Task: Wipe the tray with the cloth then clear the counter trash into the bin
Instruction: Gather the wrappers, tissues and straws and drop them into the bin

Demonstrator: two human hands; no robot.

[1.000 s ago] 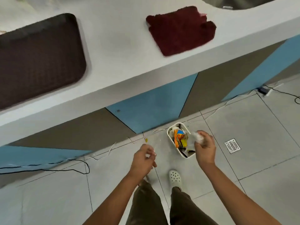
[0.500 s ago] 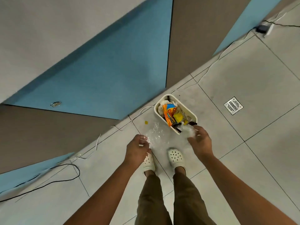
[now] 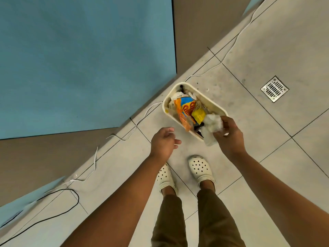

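Right hand (image 3: 229, 134) gripping crumpled plastic (image 3: 211, 127) over bin (image 3: 211, 102), long axis diagonal

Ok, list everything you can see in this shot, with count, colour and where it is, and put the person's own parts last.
bin: one, cream, on the floor by the wall base, full of trash.
snack wrapper: one, orange and blue, inside the bin.
yellow packet: one, yellow, inside the bin beside the wrapper.
clear plastic wrap: one crumpled wad, whitish, over the bin's near end.
floor drain: one, metal, in the tile at upper right.
white cable: one, along the wall base.
black cable: one, lower left floor.
clogs: two, cream, on the person's feet.
left hand: open, holding nothing.
right hand: grips the plastic wrap.
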